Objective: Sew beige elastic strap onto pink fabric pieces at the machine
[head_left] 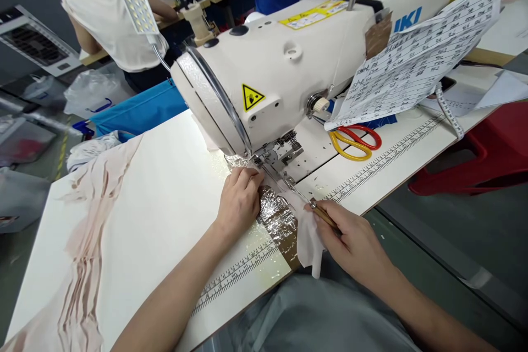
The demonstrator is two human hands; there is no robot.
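A cream sewing machine [284, 66] stands on the white table [165, 192]. My left hand [241, 195] rests beside the presser foot [270, 162], fingers curled and pressed down on a strip of white fabric [307, 236] lying over shiny taped plastic [276, 212]. My right hand [350, 236] pinches a thin awl with a wooden handle [324, 214]; its metal tip points toward the needle area. The fabric's end hangs off the table's front edge.
Red and yellow scissors [357, 140] lie right of the machine under a printed paper sheet [416, 55]. Pale pink fabric [88, 242] drapes over the table's left side. Rulers are marked along the table front. Two other people stand behind. A red stool [487, 154] is at right.
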